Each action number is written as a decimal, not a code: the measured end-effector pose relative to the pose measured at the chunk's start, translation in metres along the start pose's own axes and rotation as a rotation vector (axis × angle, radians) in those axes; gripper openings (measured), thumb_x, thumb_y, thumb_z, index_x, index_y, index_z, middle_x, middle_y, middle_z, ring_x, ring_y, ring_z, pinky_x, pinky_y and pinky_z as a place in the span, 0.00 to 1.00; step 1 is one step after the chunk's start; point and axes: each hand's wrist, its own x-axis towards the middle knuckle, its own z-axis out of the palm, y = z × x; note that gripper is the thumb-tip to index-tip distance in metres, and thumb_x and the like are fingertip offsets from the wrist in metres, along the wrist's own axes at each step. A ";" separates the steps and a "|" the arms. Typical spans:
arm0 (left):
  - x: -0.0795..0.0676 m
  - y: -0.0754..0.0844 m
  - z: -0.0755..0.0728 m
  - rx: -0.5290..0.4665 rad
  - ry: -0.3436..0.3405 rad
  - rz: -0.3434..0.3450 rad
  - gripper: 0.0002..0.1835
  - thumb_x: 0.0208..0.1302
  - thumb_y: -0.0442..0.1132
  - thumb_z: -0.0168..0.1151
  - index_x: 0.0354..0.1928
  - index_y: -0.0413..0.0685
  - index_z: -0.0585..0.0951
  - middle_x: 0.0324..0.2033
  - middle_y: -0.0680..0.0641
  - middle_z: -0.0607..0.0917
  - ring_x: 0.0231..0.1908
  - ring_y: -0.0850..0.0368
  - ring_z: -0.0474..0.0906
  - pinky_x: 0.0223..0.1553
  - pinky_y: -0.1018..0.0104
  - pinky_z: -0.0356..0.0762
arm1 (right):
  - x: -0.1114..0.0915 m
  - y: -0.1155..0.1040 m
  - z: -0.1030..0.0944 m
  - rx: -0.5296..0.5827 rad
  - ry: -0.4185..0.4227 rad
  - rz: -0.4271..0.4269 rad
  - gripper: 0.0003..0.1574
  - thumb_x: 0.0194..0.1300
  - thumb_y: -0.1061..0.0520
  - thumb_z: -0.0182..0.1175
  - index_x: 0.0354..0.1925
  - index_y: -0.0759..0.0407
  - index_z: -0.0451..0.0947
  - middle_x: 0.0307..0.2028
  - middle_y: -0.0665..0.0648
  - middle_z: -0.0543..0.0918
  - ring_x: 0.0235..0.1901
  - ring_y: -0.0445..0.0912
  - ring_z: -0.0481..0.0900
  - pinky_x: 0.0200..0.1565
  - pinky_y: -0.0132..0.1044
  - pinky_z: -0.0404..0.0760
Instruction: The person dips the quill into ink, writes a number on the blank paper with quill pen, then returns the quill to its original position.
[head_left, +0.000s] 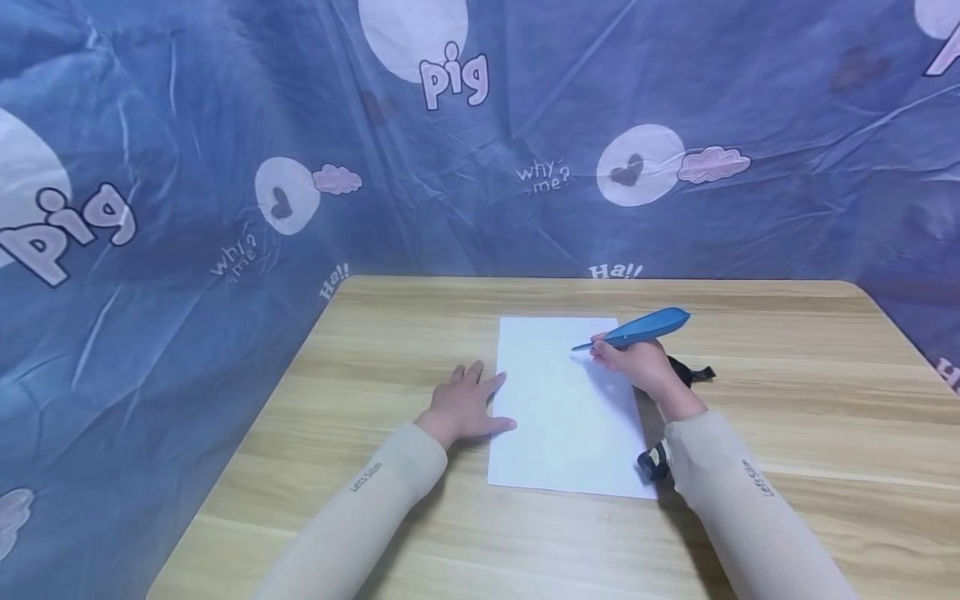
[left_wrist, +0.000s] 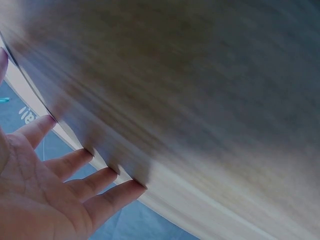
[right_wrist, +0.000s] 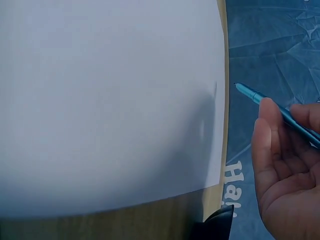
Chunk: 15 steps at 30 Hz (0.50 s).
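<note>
A blank white sheet of paper point(head_left: 562, 442) lies on the wooden table point(head_left: 405, 333). My left hand point(head_left: 463, 406) rests at its left edge with fingers spread, the thumb and index finger over the paper. In the left wrist view the fingertips point(left_wrist: 132, 186) of that hand press against the tabletop. Between thumb and fingers, my right hand point(head_left: 637, 362) pinches a blue feather-shaped pen point(head_left: 648, 325) above the upper right part of the sheet. The pen's tip points left; in the right wrist view its slim blue barrel point(right_wrist: 290, 119) shows, with the tip above the paper.
Black pieces point(head_left: 654, 464) show beside the right wrist, near the paper's right edge. A blue printed cloth point(head_left: 465, 192) hangs behind the table and along its left side. Beige sleeves point(head_left: 360, 500) cover both forearms.
</note>
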 end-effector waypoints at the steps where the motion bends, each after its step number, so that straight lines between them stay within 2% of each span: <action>1: 0.000 0.000 0.000 -0.002 -0.002 -0.001 0.46 0.54 0.74 0.53 0.73 0.65 0.57 0.72 0.41 0.51 0.69 0.34 0.46 0.60 0.37 0.57 | 0.000 0.000 0.001 -0.010 0.002 -0.002 0.22 0.70 0.55 0.55 0.55 0.69 0.76 0.43 0.64 0.84 0.39 0.48 0.84 0.42 0.36 0.80; 6: 0.001 -0.001 0.001 -0.004 -0.005 -0.001 0.46 0.54 0.74 0.52 0.73 0.66 0.56 0.73 0.41 0.50 0.70 0.35 0.45 0.60 0.37 0.56 | 0.000 0.002 0.003 -0.059 0.011 -0.017 0.20 0.69 0.56 0.56 0.53 0.68 0.78 0.40 0.61 0.86 0.35 0.47 0.84 0.41 0.37 0.78; 15: 0.003 -0.003 0.003 0.013 -0.009 -0.004 0.47 0.54 0.75 0.51 0.74 0.67 0.56 0.73 0.42 0.50 0.70 0.36 0.44 0.60 0.38 0.57 | 0.000 0.003 0.007 -0.120 0.014 -0.016 0.21 0.67 0.56 0.57 0.53 0.67 0.78 0.35 0.58 0.86 0.32 0.41 0.81 0.49 0.45 0.73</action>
